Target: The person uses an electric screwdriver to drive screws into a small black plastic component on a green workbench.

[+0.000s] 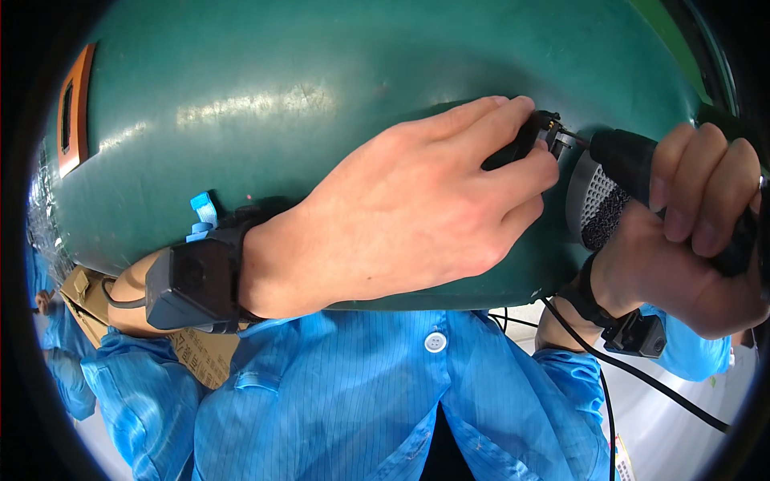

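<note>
My left hand (409,200) reaches across the green work surface, its fingers closed around a small black part (525,144) with metal bits at its right end. The fingers hide most of that part. My right hand (698,232) is wrapped round a black power screwdriver (626,160) lying sideways. Its thin bit points left and meets the part's metal end, though I cannot make out exact contact. Just below the screwdriver's nose is a round grey dish (576,200) with a plate full of holes, holding many tiny dark screws (607,220).
A green mat (241,48) covers the bench. An orange frame-like piece (74,112) lies at the far left. Cardboard boxes (212,353) stand below the left forearm. Black cables (650,377) hang at the lower right. Someone in blue (68,361) shows at the left rim.
</note>
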Tool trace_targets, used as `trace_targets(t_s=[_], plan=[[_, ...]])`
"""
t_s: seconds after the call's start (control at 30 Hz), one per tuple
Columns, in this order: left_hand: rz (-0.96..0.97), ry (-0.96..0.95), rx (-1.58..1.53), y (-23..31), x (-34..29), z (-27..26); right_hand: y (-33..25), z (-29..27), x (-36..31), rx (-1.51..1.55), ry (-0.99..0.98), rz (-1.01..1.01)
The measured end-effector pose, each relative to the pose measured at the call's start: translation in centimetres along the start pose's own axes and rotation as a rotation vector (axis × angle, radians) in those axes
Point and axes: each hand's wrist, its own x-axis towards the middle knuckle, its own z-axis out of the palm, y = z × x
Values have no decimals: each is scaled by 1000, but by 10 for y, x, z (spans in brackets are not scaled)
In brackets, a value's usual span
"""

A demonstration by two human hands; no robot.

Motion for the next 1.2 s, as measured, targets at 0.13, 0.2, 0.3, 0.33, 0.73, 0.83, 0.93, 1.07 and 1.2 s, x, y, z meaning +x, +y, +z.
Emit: trace_targets(t_s=[0.13,0.2,0.3,0.33,0.73,0.83,0.93,1.07,1.2], plan=[[6,49,15,1,-1,4,1,-1,-5,-3,6,11],[12,51,18,1,0,2,2,-3,-5,-11,12,16],[31,-53,-6,-3,3,-8,-4,-13,-4,-28,39,21],[40,-88,-15,-4,4,-13,-11,-19,-4,-30,48,13],[1,-119,-77,-13,15,-21,-53,-40,-25,-78,91,-46],[4,-116,-79,-16,15,-19,-49,-43,-26,-84,108,-45],[-2,-111,-91,-17,14,-18,-45,-41,-26,-84,108,-34],[-32,-127,-104,-15,14,-22,-42,-38,-25,-81,108,-31],[-35,-117,-109,-17,12,-20,-38,-35,-27,-85,104,-25]])
